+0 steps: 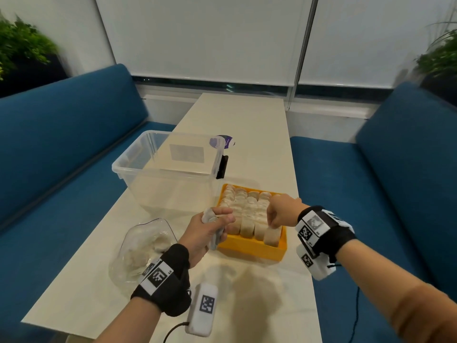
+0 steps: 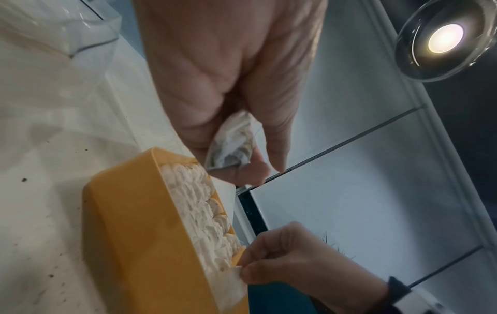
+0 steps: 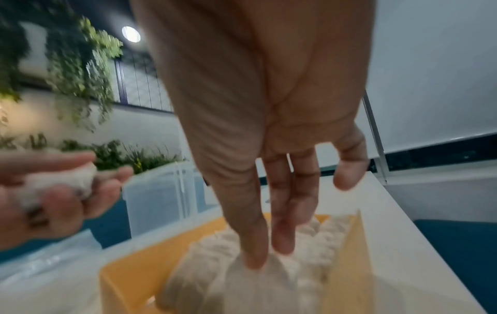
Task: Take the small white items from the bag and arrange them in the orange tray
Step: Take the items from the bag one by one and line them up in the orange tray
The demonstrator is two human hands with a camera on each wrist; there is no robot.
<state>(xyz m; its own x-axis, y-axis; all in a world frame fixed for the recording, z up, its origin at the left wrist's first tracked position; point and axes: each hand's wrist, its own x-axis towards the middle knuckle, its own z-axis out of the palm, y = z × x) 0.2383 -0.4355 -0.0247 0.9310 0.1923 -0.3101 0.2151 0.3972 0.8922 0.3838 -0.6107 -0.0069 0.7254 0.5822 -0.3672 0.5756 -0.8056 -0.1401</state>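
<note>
The orange tray (image 1: 249, 247) stands on the table, packed with rows of small white items (image 1: 247, 206) on edge. My right hand (image 1: 272, 224) pinches one white item (image 1: 271, 235) at the tray's near right corner; the left wrist view shows its fingers (image 2: 258, 274) on that item (image 2: 235, 278). My left hand (image 1: 217, 226) hovers at the tray's left edge and grips a few more white items (image 1: 207, 215), seen crumpled in its palm (image 2: 231, 146). The clear bag (image 1: 138, 246) lies open to its left, with white items inside.
A large clear plastic bin (image 1: 168, 169) stands behind the tray, with a black clip (image 1: 222, 167) on its side and a purple-topped round object (image 1: 221, 142) beyond. Blue sofas (image 1: 61, 157) flank the narrow cream table (image 1: 247, 293).
</note>
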